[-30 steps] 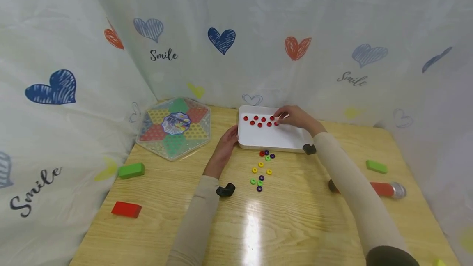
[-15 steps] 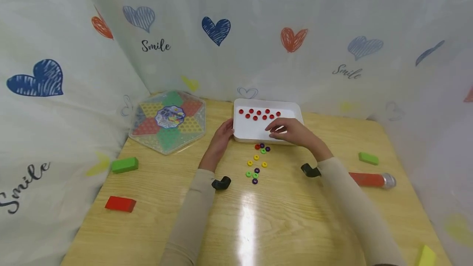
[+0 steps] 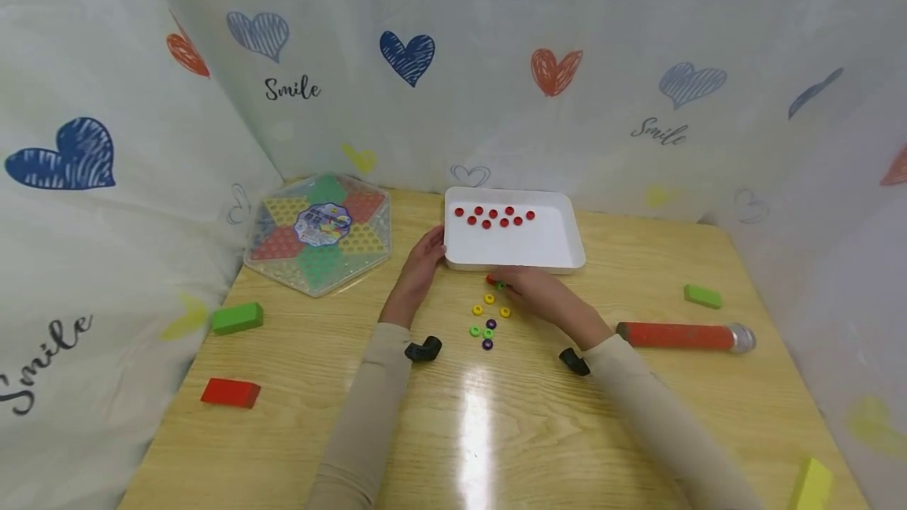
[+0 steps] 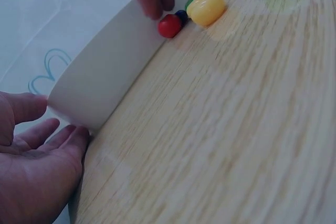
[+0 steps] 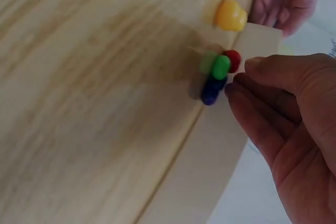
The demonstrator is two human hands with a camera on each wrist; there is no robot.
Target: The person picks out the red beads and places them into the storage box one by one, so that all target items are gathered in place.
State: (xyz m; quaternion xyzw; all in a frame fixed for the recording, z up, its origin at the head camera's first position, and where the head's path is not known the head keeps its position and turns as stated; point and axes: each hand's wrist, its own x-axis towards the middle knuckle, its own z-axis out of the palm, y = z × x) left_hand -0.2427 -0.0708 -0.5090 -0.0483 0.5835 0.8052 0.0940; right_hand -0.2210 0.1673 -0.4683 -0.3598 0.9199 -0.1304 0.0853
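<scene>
My left hand [image 3: 420, 270] rests against the outside of the white tray [image 3: 524, 249] at its near left corner, thumb and fingertips touching the wall. Inside that tray, several small red beads [image 3: 493, 213] lie in a zigzag along the far side. My right hand [image 3: 549, 297] reaches down just in front of the tray's near wall. In the right wrist view its thumb and forefinger stand apart beside a red bead [image 5: 234, 56], with nothing between them. Touching that bead are a green bead [image 5: 221, 67] and dark purple beads [image 5: 209, 97]; the hand partly hides this cluster in the head view.
Yellow ring beads [image 3: 478, 310], green ones [image 3: 475, 330] and purple ones [image 3: 487, 345] lie nearer on the table. A hexagonal Chinese checkers board [image 3: 319, 234] is at left, with green [image 3: 237, 318] and red [image 3: 231, 393] blocks. A red microphone [image 3: 680, 336] lies at right.
My right hand has moved from inside the tray, where it left a red bead at the row's right end, down to the loose beads in front. The left hand stays at the tray.
</scene>
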